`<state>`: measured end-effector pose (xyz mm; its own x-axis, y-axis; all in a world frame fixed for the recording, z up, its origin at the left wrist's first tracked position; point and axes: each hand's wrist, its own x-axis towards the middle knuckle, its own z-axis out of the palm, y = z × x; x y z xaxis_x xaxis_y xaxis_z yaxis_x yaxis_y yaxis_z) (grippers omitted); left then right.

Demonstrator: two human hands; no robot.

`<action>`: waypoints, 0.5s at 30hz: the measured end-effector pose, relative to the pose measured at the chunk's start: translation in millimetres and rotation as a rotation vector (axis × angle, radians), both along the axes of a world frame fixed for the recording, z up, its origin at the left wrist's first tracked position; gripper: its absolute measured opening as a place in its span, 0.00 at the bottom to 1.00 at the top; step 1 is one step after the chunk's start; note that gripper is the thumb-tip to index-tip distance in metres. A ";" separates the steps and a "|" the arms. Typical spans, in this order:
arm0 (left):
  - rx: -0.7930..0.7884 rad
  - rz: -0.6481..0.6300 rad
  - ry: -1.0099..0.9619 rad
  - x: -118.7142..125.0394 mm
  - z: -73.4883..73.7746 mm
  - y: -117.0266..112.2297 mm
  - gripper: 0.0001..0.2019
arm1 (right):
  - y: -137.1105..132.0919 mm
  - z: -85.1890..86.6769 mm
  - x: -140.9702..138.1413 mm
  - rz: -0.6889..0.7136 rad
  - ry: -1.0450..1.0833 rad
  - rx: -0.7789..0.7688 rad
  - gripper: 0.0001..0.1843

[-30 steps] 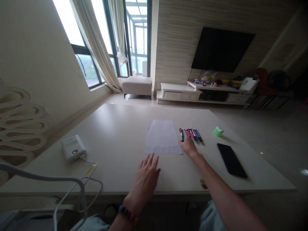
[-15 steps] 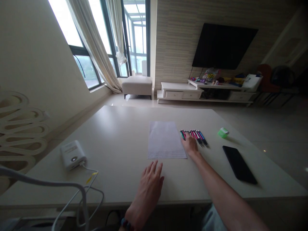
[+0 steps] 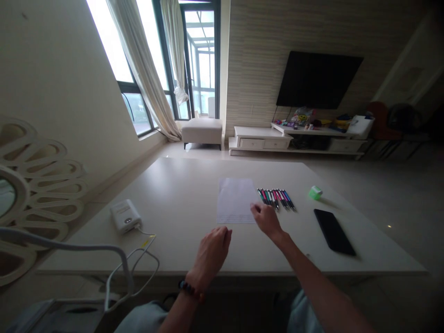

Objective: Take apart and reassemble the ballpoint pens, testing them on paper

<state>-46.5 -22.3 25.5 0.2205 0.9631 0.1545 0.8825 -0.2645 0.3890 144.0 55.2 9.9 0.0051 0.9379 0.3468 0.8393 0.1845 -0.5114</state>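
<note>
Hovering over the near right corner of the sheet of paper (image 3: 235,199), the right hand (image 3: 266,219) has its fingers drawn in toward the thumb. The view is too small to tell whether they pinch a pen, the paper's edge or nothing at all. The left hand (image 3: 212,247) rests on the table (image 3: 180,194) just nearer the person than the paper's near edge, its fingers loosely curled under and holding nothing, with a beaded bracelet (image 3: 190,290) on the wrist. The work looks to be at its very start. The paper lies flat and square and seems blank but for faint lines along its near edge. The pens (image 3: 276,199) lie side by side in a tidy row just to the right of the paper, and none of them is clearly lifted out. That row sits just beyond the right hand's fingertips, close to them but apart, while the left hand is well away from it on the paper's other side. Farther right of the paper lie a small green object (image 3: 315,192) and a dark phone (image 3: 333,225). Well to the paper's left sits a white box (image 3: 125,215) with a cable (image 3: 147,238) trailing off the table's near edge.
</note>
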 end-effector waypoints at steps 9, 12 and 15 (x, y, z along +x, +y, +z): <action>-0.171 -0.208 -0.046 19.9 -17.4 -71.9 0.13 | -141.8 -30.4 -34.0 0.228 -0.066 -0.174 0.15; -0.341 -0.258 -0.007 23.1 -28.4 -97.7 0.12 | -179.4 -63.7 -27.9 0.194 -0.220 -0.212 0.12; -0.483 -0.307 -0.007 22.9 -26.7 -135.5 0.08 | -210.0 -91.4 -24.0 0.353 -0.277 -0.380 0.12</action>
